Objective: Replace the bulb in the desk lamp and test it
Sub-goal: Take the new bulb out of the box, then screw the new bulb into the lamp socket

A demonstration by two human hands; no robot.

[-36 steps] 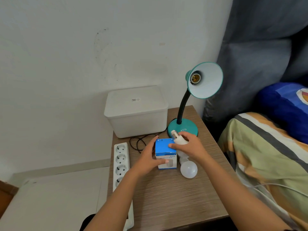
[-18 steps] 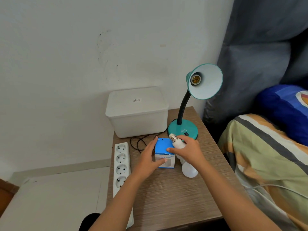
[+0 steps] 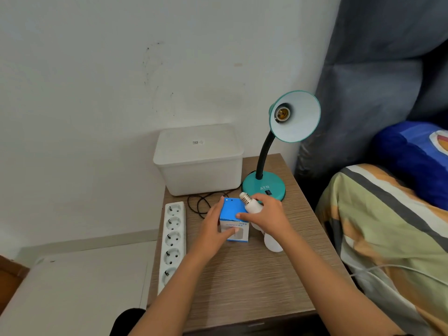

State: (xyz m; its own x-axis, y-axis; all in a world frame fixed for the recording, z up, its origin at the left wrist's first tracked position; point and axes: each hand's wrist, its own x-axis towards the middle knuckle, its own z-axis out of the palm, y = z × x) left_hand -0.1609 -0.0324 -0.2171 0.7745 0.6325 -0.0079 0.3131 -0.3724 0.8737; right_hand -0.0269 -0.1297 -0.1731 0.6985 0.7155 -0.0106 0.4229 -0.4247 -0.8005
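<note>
A teal desk lamp (image 3: 264,187) stands at the back right of the wooden nightstand (image 3: 242,282), its shade (image 3: 298,117) tilted toward me and its socket (image 3: 282,114) empty. A small blue and white bulb box (image 3: 232,210) stands in front of the lamp base. My left hand (image 3: 213,226) grips the box from its left side, thumb on the front face. My right hand (image 3: 265,215) holds a white bulb (image 3: 273,244), metal screw base up and globe down near the tabletop, while its fingertips rest on the top of the box.
A white lidded plastic bin (image 3: 198,161) sits against the wall behind the box. A white power strip (image 3: 172,241) lies along the nightstand's left edge, with a coiled black cord (image 3: 197,204) beside it. A bed with a striped blanket (image 3: 388,238) borders the right side.
My right hand with the bulb has shifted a little left, so its fingertips now lie on the box top. My left hand keeps its grip on the box.
</note>
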